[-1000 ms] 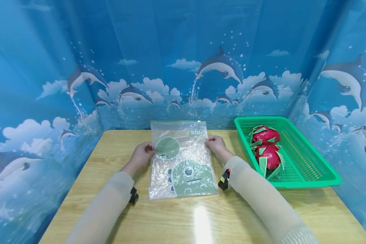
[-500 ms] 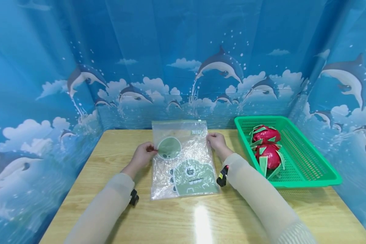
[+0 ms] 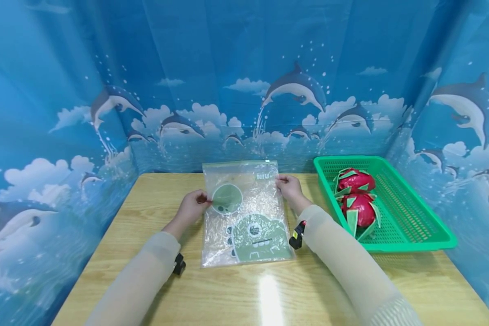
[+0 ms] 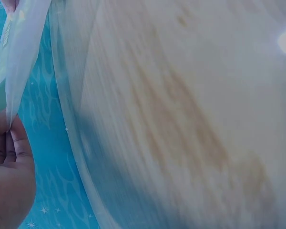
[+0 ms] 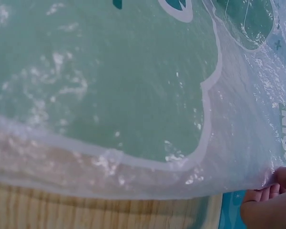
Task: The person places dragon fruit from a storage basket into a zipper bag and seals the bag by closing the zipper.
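Note:
A clear plastic zip bag (image 3: pixel 265 194) with a green cartoon print and a white slider at its top edge is held up over the table, in the middle of the head view. My left hand (image 3: pixel 191 208) pinches its left edge between thumb and fingers, beside the printed green circle. On the opposite edge, my right hand (image 3: pixel 290 189) pinches the bag just below the lettering. The left wrist view shows the left hand (image 4: pixel 9 167) with the bag's edge (image 4: pixel 26 52) between thumb and fingers. In the right wrist view the right hand (image 5: pixel 271 195) grips the film at the lower right.
To the right stands a green plastic basket (image 3: pixel 415 222) with two red dragon fruits (image 3: pixel 358 210) at its left side. The wooden table (image 3: pixel 212 294) meets a blue dolphin-print curtain (image 3: pixel 228 59) at the back and sides.
Both hands and the bag have shifted very slightly to the right since one second ago. The pinch on each edge stays the same, and the basket has not moved.

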The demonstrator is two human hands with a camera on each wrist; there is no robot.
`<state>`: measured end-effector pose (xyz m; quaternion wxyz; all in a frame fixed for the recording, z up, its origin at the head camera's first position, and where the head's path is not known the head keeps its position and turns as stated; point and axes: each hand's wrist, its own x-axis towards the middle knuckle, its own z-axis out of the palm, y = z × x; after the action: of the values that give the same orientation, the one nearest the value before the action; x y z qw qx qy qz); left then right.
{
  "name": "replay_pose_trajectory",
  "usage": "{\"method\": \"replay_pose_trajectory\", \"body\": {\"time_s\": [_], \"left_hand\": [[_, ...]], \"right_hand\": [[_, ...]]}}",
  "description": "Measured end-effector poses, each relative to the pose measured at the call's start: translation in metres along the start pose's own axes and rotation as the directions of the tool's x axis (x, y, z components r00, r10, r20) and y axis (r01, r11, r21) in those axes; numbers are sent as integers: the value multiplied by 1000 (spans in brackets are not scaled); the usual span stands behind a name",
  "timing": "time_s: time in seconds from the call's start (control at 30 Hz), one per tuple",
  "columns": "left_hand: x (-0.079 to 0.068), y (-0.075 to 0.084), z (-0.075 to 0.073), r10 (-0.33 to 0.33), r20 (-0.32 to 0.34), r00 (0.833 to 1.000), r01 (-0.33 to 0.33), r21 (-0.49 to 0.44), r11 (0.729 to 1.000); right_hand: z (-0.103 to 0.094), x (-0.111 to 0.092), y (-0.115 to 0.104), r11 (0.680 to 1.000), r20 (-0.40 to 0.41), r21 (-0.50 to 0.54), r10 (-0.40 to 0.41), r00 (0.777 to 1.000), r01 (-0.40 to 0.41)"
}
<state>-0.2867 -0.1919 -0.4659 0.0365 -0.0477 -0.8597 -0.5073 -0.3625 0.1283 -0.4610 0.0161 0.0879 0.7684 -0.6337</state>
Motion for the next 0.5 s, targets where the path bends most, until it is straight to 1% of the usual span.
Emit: {"method": "replay_pose_trajectory", "body": {"time_s": [0.17,0.3,0.4,0.5], "left_hand": [[1,1,0,-28,23,999,29,-16,999],[2,1,0,-103,56,993,106,-63,992],[4,2,1,-148,44,988,151,-95,984],[6,3,1,-163,6,987,162,-113,980]], "right_hand": [[0,-2,1,998,-12,43,-47,999,48],[2,-2,2,996,-11,66,-51,999,52],[2,-3,1,995,-3,82,-51,999,51],[2,-5,-2,995,15,81,-54,998,53]]}}
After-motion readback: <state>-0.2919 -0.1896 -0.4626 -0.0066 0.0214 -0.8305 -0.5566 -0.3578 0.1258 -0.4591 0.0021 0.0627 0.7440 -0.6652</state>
